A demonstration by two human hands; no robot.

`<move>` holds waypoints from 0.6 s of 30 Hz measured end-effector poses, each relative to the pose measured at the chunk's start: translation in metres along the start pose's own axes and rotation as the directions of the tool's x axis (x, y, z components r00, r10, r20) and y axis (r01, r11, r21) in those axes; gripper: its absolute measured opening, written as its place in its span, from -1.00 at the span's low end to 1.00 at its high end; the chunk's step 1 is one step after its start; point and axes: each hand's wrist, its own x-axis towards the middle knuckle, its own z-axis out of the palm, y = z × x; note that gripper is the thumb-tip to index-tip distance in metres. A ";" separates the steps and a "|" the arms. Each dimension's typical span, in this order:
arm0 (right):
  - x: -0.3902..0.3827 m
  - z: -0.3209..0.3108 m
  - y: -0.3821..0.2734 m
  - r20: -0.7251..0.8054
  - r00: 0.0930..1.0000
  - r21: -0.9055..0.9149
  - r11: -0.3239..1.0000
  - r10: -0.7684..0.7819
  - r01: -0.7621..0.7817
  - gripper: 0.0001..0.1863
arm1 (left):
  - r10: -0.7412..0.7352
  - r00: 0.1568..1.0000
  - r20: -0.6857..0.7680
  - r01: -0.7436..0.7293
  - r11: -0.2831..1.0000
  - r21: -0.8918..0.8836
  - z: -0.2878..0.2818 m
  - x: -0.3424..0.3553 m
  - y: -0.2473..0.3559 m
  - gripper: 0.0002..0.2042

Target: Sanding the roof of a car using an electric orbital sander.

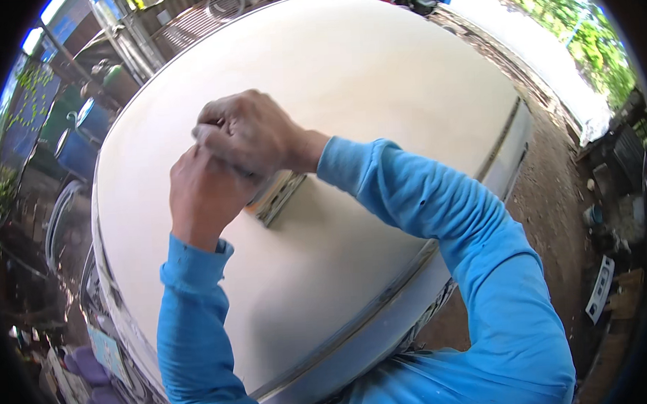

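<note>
My right hand (252, 129) is closed, its fingers curled over the knuckles and fingers of my left hand (202, 189). The two hands meet above a broad cream-white vehicle roof (390, 76). My left hand's fingers are bent and partly covered by the right. Just beneath my hands, the end of a narrow orange-and-tan block with layered edges (276, 200) shows against the roof. Its other end is hidden behind my hands. Whether either hand grips the block, or something smaller, cannot be made out.
Along the roof's near side runs a dark groove (358, 323). Blue barrels (79, 151) and metal scrap stand left. Purple seats (104, 388) lie at lower left. Right of the vehicle is bare dirt (550, 264), with a pale perforated strip (600, 289) and loose debris beyond.
</note>
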 end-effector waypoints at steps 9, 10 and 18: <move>0.043 0.007 0.035 -0.046 0.999 -0.054 0.999 -0.004 0.001 -0.56 | -0.065 0.996 0.053 0.061 0.996 0.070 0.003 0.048 -0.021 -0.53; 0.050 0.012 0.040 -0.047 0.999 -0.054 0.998 0.011 -0.013 -0.56 | -0.079 0.992 0.102 0.068 0.992 0.105 0.003 0.055 -0.028 -0.51; 0.066 0.027 0.041 -0.035 0.999 -0.049 0.999 0.009 -0.010 -0.55 | -0.117 0.992 0.050 0.105 0.976 0.190 -0.001 0.056 -0.034 -0.48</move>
